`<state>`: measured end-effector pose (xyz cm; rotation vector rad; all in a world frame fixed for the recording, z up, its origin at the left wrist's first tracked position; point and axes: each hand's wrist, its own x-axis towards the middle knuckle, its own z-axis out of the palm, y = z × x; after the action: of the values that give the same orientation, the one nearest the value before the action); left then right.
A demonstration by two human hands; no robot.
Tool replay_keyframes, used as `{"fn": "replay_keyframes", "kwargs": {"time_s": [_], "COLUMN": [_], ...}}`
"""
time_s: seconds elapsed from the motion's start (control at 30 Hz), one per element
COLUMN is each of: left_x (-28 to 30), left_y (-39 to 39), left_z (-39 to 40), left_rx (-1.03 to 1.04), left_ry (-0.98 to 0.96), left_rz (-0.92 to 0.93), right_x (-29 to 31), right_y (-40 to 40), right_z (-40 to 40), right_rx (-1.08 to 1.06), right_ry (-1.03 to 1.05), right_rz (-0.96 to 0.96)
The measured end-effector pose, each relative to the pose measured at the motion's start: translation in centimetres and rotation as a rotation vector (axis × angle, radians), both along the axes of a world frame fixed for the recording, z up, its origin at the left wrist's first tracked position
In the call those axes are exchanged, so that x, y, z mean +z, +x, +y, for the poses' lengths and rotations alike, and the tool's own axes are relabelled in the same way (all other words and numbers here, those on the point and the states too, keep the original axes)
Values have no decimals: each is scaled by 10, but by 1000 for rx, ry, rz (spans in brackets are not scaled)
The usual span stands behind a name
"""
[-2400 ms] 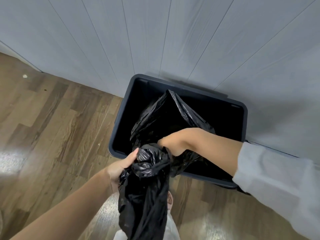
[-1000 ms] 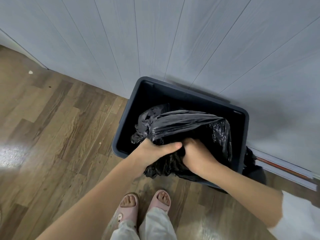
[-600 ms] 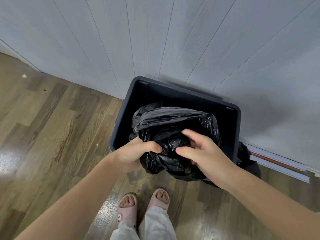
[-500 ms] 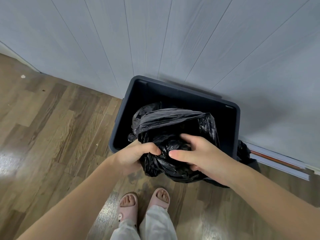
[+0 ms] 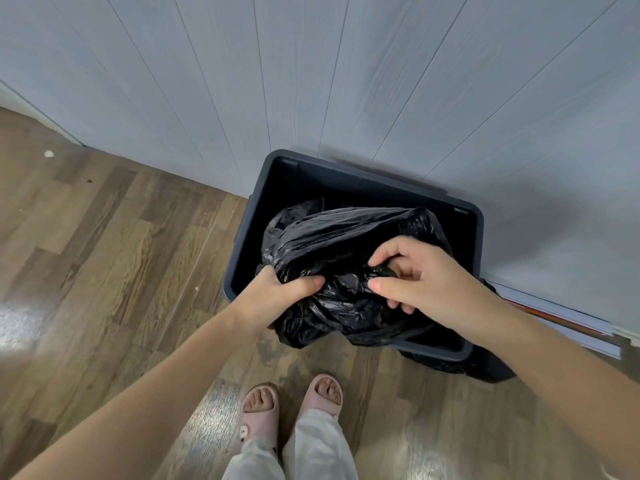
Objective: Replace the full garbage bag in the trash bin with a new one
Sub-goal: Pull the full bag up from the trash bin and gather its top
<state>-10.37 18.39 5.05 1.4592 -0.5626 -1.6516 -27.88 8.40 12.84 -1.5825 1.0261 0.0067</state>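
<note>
A dark rectangular trash bin [image 5: 476, 244] stands against the grey panelled wall. A crumpled black garbage bag [image 5: 332, 237] lies bunched in its mouth and spills over the near rim. My left hand [image 5: 277, 296] is clenched on the bag's left near edge. On the bag's right side, my right hand [image 5: 412, 275] pinches a fold of the plastic between thumb and fingers. Another lump of black plastic [image 5: 485, 365] sits on the floor at the bin's right near corner, partly hidden by the bin.
Wood-look floor stretches to the left and front. My feet in pink slippers [image 5: 294, 403] stand just before the bin. A white skirting strip [image 5: 571, 323] runs along the wall at the right. A small white scrap [image 5: 49, 153] lies far left.
Earlier the bag hung down outside the bin from my hands; it has been pushed into the bin's mouth. My right hand let go briefly, then pinched the plastic again.
</note>
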Motion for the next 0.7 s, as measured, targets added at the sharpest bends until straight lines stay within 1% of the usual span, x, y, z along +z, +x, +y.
{"fn": "replay_keyframes", "kwargs": {"time_s": [0.07,0.13,0.17,0.2,0.27,0.33,0.4,0.47,0.5,0.53,0.57,0.6,0.67,0.7], "left_x": [1,-2,-3,-4,-4,-3,0,3,0,1,3,5,7,5], "left_y": [0,-1,-1,0,4,10,18,26,31,35,39,43,53,61], "left_z": [4,6,6,7,8,10,12,10,9,8,5,0,-6,-8], "left_rx": [23,15,8,-1,-39,-104,-188,-304,-377,-414,-446,-511,-697,-765], "left_ry": [-20,-47,-51,-45,-28,-13,34,-8,-51,-78,-92,-115,-221,-298], "left_rz": [77,144,159,163,161,173,122,-79,-239,-386,-516,-674,-1110,-1318], "right_x": [0,-4,-5,-7,-7,-3,1,3,3,2,1,0,0,1], "right_y": [5,10,13,13,10,5,-3,-13,-16,-20,-21,-23,-26,-28], "right_z": [1,5,6,6,1,-8,-19,-30,-36,-42,-47,-51,-57,-58], "right_rx": [98,184,211,215,164,109,126,166,169,183,229,327,623,727], "right_ry": [93,120,81,-4,-177,-207,-157,-91,-59,-56,-107,-268,-766,-974], "right_rz": [37,46,60,81,135,171,170,132,108,90,88,89,164,211]}}
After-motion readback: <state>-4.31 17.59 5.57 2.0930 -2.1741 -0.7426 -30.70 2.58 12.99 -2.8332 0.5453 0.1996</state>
